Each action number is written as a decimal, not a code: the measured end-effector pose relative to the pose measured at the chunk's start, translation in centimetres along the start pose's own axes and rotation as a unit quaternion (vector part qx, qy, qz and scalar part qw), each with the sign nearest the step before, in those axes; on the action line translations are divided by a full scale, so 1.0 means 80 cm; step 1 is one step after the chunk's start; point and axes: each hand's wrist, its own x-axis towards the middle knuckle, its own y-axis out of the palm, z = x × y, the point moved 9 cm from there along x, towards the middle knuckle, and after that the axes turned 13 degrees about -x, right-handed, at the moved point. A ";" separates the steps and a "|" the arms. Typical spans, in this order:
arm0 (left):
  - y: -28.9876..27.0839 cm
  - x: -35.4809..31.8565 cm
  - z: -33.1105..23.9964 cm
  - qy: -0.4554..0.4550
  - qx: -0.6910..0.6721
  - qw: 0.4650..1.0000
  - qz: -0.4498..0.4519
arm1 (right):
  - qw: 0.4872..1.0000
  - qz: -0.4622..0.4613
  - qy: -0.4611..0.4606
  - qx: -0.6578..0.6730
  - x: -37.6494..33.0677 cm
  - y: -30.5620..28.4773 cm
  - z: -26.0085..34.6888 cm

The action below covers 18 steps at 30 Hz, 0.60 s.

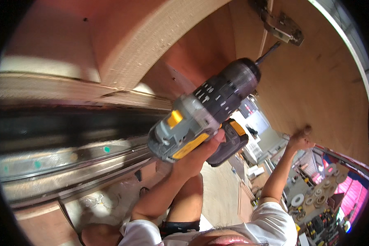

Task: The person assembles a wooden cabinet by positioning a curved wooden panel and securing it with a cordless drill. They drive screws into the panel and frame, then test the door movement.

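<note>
The left hand (199,158) wraps tight around the drill (201,108), tipped so its bit (268,53) points up near the metal hinge (290,29). The right hand (300,140) pinches the wooden panel's (324,90) edge, maybe to keep it still.

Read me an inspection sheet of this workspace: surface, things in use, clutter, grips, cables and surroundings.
Surface: brown wooden panel, with a metal hinge near its top.
Things in use: cordless drill; its drill bit ends close to the hinge, contact unclear.
Clutter: pale rings and assorted tools crowded at lower right.
Grips: left hand closed around the drill's handle; right hand at the panel's lower edge, hold unclear.
Cables: nothing seen clearly.
Surroundings: wooden frame, metal rail, pink sheeting.
</note>
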 end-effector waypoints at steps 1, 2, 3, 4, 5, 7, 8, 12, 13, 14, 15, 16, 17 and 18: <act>0.001 0.006 0.010 -0.027 0.001 1.000 0.002 | 0.999 0.016 0.026 0.011 -0.002 0.000 -0.013; 0.002 0.010 0.020 -0.058 0.004 0.998 0.003 | 0.999 0.023 0.033 0.032 -0.004 -0.003 -0.022; 0.005 0.014 0.030 -0.087 0.006 0.996 0.012 | 0.998 0.027 0.037 0.052 -0.001 -0.005 -0.022; 0.009 0.019 0.032 -0.070 0.020 0.997 0.029 | 0.996 0.031 0.042 0.073 0.002 -0.009 -0.025; 0.012 0.024 0.034 -0.052 0.035 0.997 0.046 | 0.998 0.041 0.013 0.052 0.005 -0.013 -0.029; 0.015 0.029 0.032 -0.014 0.038 0.997 0.070 | 0.998 0.050 -0.019 0.030 0.005 -0.015 -0.026; 0.017 0.031 0.030 0.008 0.021 0.997 0.077 | 0.998 0.048 -0.027 0.027 0.006 -0.019 -0.026; 0.011 0.034 0.029 0.010 0.030 0.998 0.059 | 0.997 0.057 0.016 0.056 -0.001 -0.005 -0.011; 0.010 0.036 0.030 0.005 0.023 0.998 0.060 | 0.996 0.071 0.022 0.054 -0.001 -0.006 -0.018; 0.010 0.038 0.031 -0.001 0.017 0.998 0.060 | 0.996 0.071 0.006 0.053 0.000 -0.010 -0.019; 0.009 0.040 0.036 -0.012 0.006 0.998 0.055 | 0.996 0.071 -0.008 0.051 0.001 -0.012 -0.011; 0.006 0.041 0.040 -0.015 0.003 0.999 0.050 | 0.996 0.066 -0.012 0.053 0.002 -0.012 -0.006; 0.004 0.043 0.042 -0.016 0.000 0.999 0.044 | 0.996 0.061 -0.018 0.056 0.004 -0.009 0.001; 0.001 0.043 0.045 -0.013 0.007 0.999 0.039 | 0.997 0.051 -0.012 0.062 0.004 -0.008 0.012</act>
